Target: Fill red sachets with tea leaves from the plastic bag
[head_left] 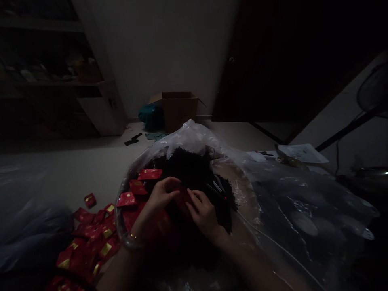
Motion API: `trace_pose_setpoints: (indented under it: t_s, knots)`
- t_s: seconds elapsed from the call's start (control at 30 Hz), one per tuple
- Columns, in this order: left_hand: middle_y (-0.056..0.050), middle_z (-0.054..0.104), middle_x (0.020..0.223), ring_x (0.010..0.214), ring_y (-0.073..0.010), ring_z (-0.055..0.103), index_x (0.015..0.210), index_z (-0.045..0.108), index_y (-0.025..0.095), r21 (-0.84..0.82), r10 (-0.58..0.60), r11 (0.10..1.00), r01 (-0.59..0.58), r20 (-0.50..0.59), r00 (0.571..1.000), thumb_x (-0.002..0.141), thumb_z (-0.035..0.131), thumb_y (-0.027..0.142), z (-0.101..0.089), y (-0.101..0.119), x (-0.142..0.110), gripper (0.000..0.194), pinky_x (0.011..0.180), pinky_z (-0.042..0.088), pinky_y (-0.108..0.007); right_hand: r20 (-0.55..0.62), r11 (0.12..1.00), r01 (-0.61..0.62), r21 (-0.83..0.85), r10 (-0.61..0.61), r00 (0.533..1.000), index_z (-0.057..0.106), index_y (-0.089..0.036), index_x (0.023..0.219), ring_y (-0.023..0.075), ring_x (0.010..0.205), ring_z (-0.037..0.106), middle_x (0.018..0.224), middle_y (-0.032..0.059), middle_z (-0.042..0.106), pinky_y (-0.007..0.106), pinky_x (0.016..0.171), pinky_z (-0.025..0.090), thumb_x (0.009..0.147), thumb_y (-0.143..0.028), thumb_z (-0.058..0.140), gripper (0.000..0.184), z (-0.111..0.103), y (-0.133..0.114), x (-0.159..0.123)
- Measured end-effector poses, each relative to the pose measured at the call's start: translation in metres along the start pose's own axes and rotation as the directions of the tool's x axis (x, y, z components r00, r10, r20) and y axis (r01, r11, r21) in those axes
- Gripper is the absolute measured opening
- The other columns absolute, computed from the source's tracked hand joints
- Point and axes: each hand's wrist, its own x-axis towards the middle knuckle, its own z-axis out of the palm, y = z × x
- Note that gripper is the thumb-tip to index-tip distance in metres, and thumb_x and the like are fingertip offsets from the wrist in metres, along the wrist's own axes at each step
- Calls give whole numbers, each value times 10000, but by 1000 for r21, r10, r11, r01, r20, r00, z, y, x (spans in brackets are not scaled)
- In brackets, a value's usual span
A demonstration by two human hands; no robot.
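In dim light my left hand and my right hand meet over a red packet, fingers pinched on its edges. Under them a heap of black thin sticks fills an open clear plastic bag. Several more red packets with gold marks lie on the heap's left side. A thin bangle sits on my left wrist.
A pile of red packets spreads over the floor at lower left. A cardboard box and teal cloth stand by the far wall, shelves at left. Papers and a fan are at right.
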Motion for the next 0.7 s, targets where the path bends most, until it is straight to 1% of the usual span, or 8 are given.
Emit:
trace_pose_setpoints:
  t_s: [0.1,0.2,0.33,0.4,0.47,0.6,0.7]
  knots:
    - [-47,730,950,901,-196,671,939,649,144,54,-14,998,14,3,1000,684,650,117,0,3,-1,256,844,535,-323,5,999,-9,48,9,1000,556,-263,1297,235,1001,608,1090,108,610,389,857,536,901,-205,485,406,1,-1,0]
    - [-50,736,974,905,-210,677,962,673,142,68,-29,997,29,7,1000,682,647,128,0,2,-1,281,847,542,-339,5,982,-105,159,105,994,533,-265,1307,232,1030,603,1108,94,614,390,896,523,872,-193,521,441,0,-4,1]
    - [-50,742,973,895,-216,682,972,703,157,132,-19,991,24,-41,999,684,659,130,2,-3,0,293,839,546,-339,39,918,-239,318,239,970,598,-260,1205,216,978,625,1046,70,644,365,859,538,861,-202,536,354,0,-7,3]
    - [-54,744,956,875,-212,684,956,718,162,192,16,981,-4,-64,998,694,668,127,4,-4,0,270,829,545,-327,29,884,-280,375,291,956,597,-243,1196,209,957,630,1039,75,644,346,824,552,864,-223,528,339,1,-7,2]
    - [-57,741,955,869,-206,683,941,731,168,253,84,965,-61,-80,993,709,670,120,7,-4,-1,245,822,543,-313,18,864,-307,399,328,945,589,-227,1201,205,960,629,1048,82,642,334,818,554,870,-241,518,339,2,-7,2]
    - [-54,723,1044,937,-196,674,988,726,199,359,226,915,-181,-86,970,745,654,99,16,-5,-3,273,861,535,-310,5,842,-341,417,374,928,591,-213,1183,214,1023,619,1114,93,633,351,872,538,879,-257,501,320,4,-4,3]
    - [-51,706,1106,999,-198,660,1029,714,222,424,281,878,-224,-77,957,766,645,97,23,-8,-5,299,902,523,-323,-18,828,-356,434,404,915,594,-202,1172,222,1036,615,1133,100,626,360,875,539,871,-274,500,323,6,0,4]
